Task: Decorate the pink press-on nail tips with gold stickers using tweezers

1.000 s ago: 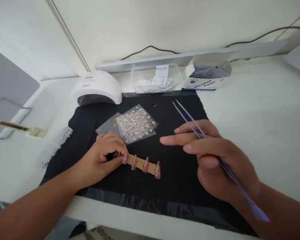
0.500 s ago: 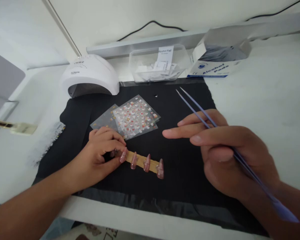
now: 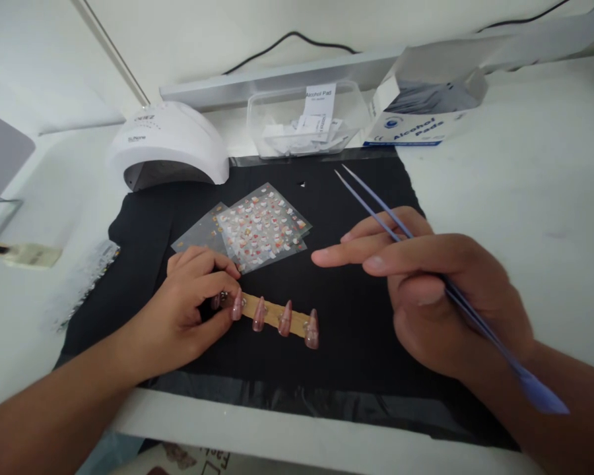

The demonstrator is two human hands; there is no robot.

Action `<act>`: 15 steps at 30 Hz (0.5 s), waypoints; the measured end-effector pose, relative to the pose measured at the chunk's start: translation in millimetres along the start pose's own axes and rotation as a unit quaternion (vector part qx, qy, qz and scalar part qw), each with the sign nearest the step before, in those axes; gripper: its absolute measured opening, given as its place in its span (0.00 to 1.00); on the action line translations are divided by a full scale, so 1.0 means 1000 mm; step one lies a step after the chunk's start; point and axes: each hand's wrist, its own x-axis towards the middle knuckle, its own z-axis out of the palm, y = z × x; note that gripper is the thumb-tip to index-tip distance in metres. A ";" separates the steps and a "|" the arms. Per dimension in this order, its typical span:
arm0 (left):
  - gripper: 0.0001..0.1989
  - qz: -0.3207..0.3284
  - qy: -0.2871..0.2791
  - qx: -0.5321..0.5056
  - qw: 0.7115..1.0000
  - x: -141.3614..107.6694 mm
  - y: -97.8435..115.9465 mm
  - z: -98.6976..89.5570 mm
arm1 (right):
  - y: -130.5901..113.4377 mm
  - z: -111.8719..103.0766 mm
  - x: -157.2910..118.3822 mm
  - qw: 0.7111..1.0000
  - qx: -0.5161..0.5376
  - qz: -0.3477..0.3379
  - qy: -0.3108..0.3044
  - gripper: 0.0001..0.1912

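My left hand [image 3: 193, 310] grips the left end of a tan strip [image 3: 272, 315] that bears several pinkish pointed nail tips [image 3: 285, 319]. Its fingers hide part of that end. In my right hand [image 3: 440, 290] is a pair of purple tweezers [image 3: 490, 340], held between thumb and fingers, with the two tips slightly apart over the black mat [image 3: 356, 356]. The tweezers touch nothing at their tips. Behind the strip lie overlapping clear sticker sheets [image 3: 262, 227] with small white, red and orange motifs.
A white nail lamp [image 3: 173, 138] stands at the back left. Behind the mat are a clear tub [image 3: 301, 142] of sachets and an open Alcohol Pads box [image 3: 426, 125]. At left are a glittery packet [image 3: 92, 280] and a pale brush-like item [image 3: 34, 255].
The whole view has shifted slightly, so everything sits a little further left and higher. Both hands keep their grips, with the strip and the tweezers in them.
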 end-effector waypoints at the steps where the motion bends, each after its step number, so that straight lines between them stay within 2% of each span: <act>1: 0.08 0.000 -0.002 -0.001 1.000 0.000 0.000 0.000 | 0.000 0.000 0.000 1.000 0.004 -0.002 0.000 0.10; 15: 0.07 0.001 -0.022 -0.009 1.000 0.004 -0.003 -0.004 | 0.001 0.001 0.001 1.000 0.005 0.000 -0.002 0.10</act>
